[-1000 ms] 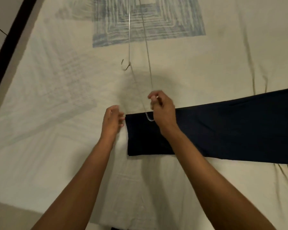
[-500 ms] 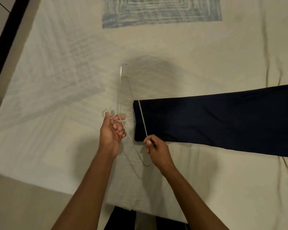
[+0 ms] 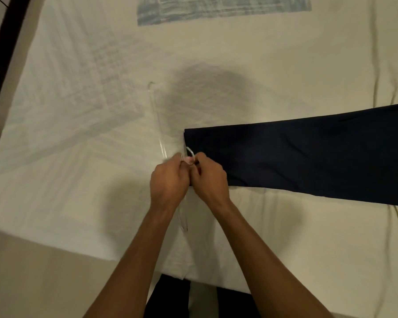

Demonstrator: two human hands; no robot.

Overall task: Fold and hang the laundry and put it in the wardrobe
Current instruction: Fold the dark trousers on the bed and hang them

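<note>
Fingers (image 3: pixel 186 159) of both hands now pinch the wire hanger's hook (image 3: pixel 190 152) together, where a moment ago they held it apart. The left hand (image 3: pixel 169 180) and right hand (image 3: pixel 210 177) meet at the folded dark trousers' (image 3: pixel 308 154) end on the bed (image 3: pixel 78 111); threading looks next

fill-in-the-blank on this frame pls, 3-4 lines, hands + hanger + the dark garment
1. Both hands, left hand and right hand, meet at the hook of the wire ____.
2. The dark navy garment lies flat on the ____.
3. The garment runs out of the picture at its ____ edge.
4. The hanger lies just ____ of the garment's near end.

Missing words: hanger; bedsheet; right; left
</note>
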